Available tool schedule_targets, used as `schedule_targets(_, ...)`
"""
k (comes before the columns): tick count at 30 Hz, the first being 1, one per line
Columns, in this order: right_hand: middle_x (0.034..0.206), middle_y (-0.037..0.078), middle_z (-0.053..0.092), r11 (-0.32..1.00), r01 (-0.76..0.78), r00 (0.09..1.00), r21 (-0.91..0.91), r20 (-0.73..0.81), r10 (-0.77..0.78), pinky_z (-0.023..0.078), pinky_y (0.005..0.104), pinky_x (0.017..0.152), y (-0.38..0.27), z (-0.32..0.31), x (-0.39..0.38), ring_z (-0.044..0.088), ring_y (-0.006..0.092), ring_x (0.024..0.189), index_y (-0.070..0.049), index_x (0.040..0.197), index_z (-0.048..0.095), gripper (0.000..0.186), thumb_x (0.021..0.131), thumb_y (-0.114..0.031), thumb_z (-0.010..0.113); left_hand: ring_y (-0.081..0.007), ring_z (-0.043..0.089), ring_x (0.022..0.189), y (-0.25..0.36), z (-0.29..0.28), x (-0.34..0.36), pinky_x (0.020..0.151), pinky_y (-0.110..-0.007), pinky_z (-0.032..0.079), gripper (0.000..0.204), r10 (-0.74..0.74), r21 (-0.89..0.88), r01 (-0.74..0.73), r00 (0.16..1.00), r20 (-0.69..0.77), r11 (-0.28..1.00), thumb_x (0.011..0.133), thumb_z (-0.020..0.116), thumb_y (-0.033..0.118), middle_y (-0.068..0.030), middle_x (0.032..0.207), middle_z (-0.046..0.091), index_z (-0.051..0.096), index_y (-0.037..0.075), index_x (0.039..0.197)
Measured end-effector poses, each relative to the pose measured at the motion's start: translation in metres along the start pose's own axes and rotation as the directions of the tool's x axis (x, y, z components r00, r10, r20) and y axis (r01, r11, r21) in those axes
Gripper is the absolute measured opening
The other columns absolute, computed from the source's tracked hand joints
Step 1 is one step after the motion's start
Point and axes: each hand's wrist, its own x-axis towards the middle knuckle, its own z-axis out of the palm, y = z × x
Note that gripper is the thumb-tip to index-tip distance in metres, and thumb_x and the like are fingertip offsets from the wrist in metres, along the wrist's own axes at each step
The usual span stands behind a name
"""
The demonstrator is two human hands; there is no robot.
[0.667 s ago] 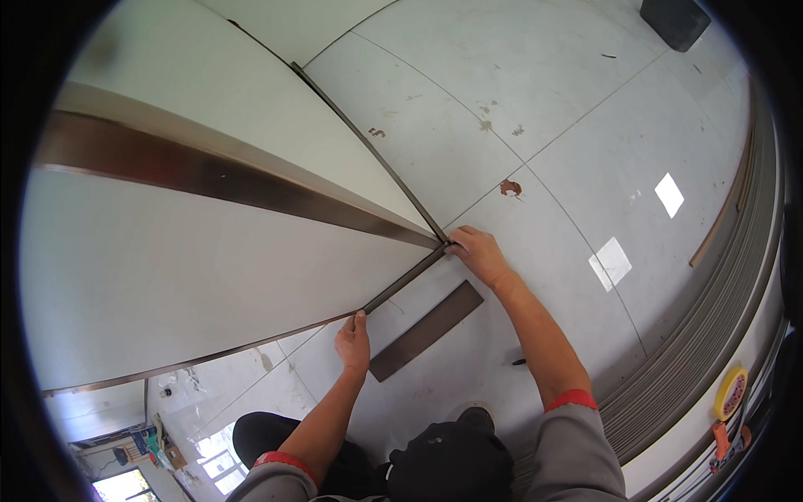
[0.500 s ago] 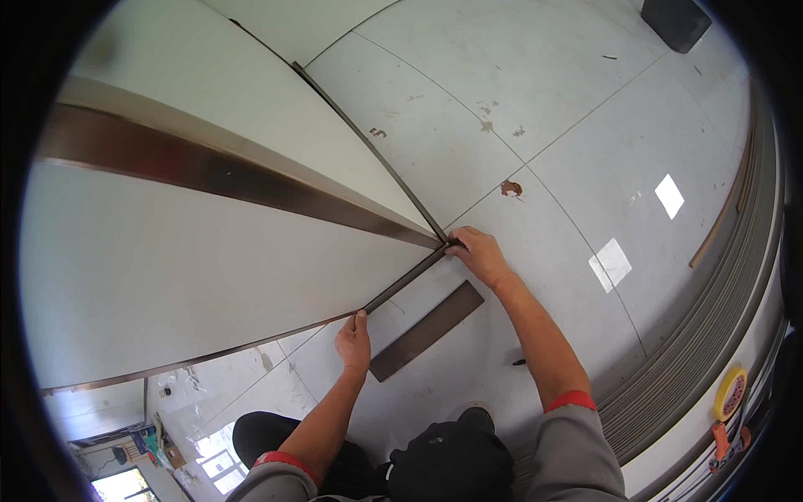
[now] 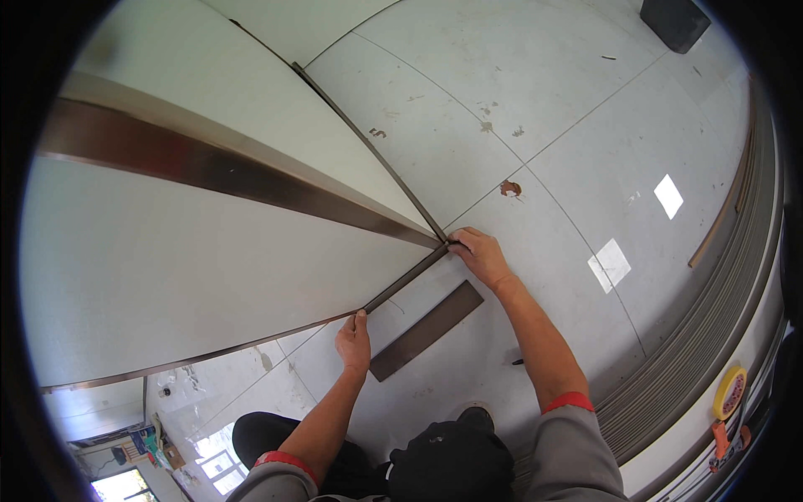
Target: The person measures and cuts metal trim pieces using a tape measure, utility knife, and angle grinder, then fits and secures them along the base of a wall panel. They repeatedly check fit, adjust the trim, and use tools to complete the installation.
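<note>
My sleeves are grey and a little creased, each finished with a narrow band of bright red cuff near the elbow. From there my forearms are bare all the way down — left hand and right hand alike. Black cloth covers my legs, rounded at the knees and marked with a small pale spot — and beyond it shows the dark, rounded toe of my shoe.

White glare patches on glossy floor
</note>
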Motion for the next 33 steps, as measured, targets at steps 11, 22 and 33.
schedule_targets(11, 0.101, 0.011, 0.071, 0.994, 0.060, 0.998, -0.091, -0.001, -0.061, 0.056, 0.0440, 0.074, -0.002, 0.001, 0.002, 0.068, 0.0364, 0.088, -0.007, 0.102, 0.065, 0.016, 0.088, -0.010, 0.073, -0.0294, 0.053, 0.064, -0.005, 0.002, 0.001, 0.068, -0.044, 0.045, 0.049, -0.009, 0.008, 0.009, 1.000, -0.013, 1.000, 0.103, 0.056, 0.045, -0.0200, 0.069, 0.061, 0.071, -0.001, 0.094)
schedule_targets(22, 0.095, 0.011, 0.070, 0.999, -0.022, 1.000, -0.030, -0.003, 0.021, 0.055, 0.0438, 0.074, -0.001, 0.001, 0.004, 0.067, 0.0371, 0.085, -0.007, 0.096, 0.066, 0.013, 0.087, -0.011, 0.074, -0.0319, 0.057, 0.067, -0.002, 0.003, 0.000, 0.070, -0.045, 0.046, 0.050, -0.020, -0.011, 0.020, 1.000, -0.014, 1.000, 0.103, 0.055, 0.045, -0.0213, 0.072, 0.063, 0.072, -0.001, 0.096)
schedule_targets(33, 0.097, 0.012, 0.068, 0.997, -0.005, 1.000, -0.071, -0.018, 0.004, 0.054, 0.0450, 0.075, -0.007, 0.003, 0.000, 0.066, 0.0381, 0.087, -0.006, 0.099, 0.064, 0.014, 0.088, -0.010, 0.072, -0.0397, 0.056, 0.066, 0.009, -0.001, -0.002, 0.069, -0.049, 0.045, 0.052, 0.011, 0.081, -0.010, 1.000, -0.012, 0.997, 0.104, 0.052, 0.044, -0.0233, 0.068, 0.060, 0.068, -0.002, 0.088)
